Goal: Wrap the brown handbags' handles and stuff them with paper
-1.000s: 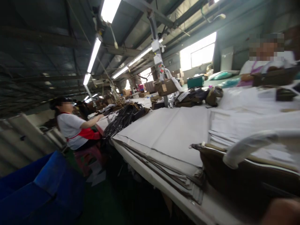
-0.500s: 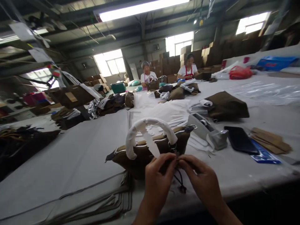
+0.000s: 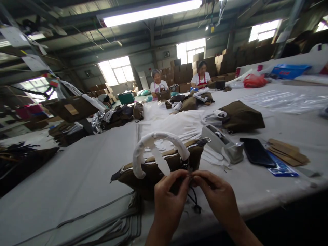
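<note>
An olive-brown handbag (image 3: 138, 174) with a silver zip stands on the table before me. White paper wraps its raised handle (image 3: 139, 153), and a loose strip (image 3: 160, 159) hangs down from it. At the bag's front right, below a metal ring (image 3: 184, 161), my left hand (image 3: 170, 194) pinches with thumb and forefinger. My right hand (image 3: 217, 194) pinches at the same spot, fingertips almost meeting. What lies between the fingers is small, and I cannot make it out. A dark cord (image 3: 195, 201) dangles beneath them.
To the right are a grey tape dispenser (image 3: 228, 145), a black phone (image 3: 257, 152) and brown paper pieces (image 3: 287, 152). Another brown bag (image 3: 242, 116) lies behind them. Grey folded sheets (image 3: 102, 218) are stacked at front left. Two people (image 3: 159, 85) sit across the table.
The view has shifted slightly, so most things appear a little further left. Both hands stay pinched at the same place by the ring.
</note>
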Motion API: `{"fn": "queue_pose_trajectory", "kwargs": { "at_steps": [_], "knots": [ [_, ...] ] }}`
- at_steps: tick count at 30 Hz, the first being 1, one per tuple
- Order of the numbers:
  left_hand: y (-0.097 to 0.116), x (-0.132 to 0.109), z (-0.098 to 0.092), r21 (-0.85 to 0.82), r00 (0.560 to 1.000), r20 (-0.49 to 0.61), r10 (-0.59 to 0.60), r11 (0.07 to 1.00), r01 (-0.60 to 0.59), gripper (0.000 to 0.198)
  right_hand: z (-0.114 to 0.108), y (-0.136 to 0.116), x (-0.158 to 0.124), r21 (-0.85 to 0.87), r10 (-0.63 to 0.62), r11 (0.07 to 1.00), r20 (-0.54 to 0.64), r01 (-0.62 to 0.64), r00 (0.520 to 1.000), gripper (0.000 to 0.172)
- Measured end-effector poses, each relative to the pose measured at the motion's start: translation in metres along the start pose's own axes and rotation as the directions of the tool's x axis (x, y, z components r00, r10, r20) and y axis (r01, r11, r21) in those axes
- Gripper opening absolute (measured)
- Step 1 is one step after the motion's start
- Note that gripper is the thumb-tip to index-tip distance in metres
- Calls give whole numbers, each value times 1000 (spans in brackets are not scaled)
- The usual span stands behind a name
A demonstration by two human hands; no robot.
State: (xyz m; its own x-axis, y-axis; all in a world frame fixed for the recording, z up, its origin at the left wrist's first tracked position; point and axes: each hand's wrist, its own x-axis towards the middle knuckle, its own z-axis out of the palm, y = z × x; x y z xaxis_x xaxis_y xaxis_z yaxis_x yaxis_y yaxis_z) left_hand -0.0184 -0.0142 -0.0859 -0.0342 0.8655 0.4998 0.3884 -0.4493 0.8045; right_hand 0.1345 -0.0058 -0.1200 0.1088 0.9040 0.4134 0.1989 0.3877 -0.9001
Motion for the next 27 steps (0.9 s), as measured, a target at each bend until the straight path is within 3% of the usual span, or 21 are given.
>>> {"fn": "queue_pose_trajectory", "kwargs": {
  "at_steps": [13,22,24,27],
  "knots": [
    [7,0,-1,-36,999,29,-28,999,29,12,1,-4,0,-79,-109,991,-7,108,994,7],
    [-1,-2,4,2,1000,10,30,1000,-30,12,5,-3,0,-77,-167,983,-40,164,985,9],
    [-4,-5,4,34,998,-24,56,998,-55,13,3,2,1,-81,-163,984,-39,160,986,11],
    [-10,-10,2,124,985,-164,60,991,-40,22,1,11,2,-131,-115,986,-113,100,987,17]
  ]
}}
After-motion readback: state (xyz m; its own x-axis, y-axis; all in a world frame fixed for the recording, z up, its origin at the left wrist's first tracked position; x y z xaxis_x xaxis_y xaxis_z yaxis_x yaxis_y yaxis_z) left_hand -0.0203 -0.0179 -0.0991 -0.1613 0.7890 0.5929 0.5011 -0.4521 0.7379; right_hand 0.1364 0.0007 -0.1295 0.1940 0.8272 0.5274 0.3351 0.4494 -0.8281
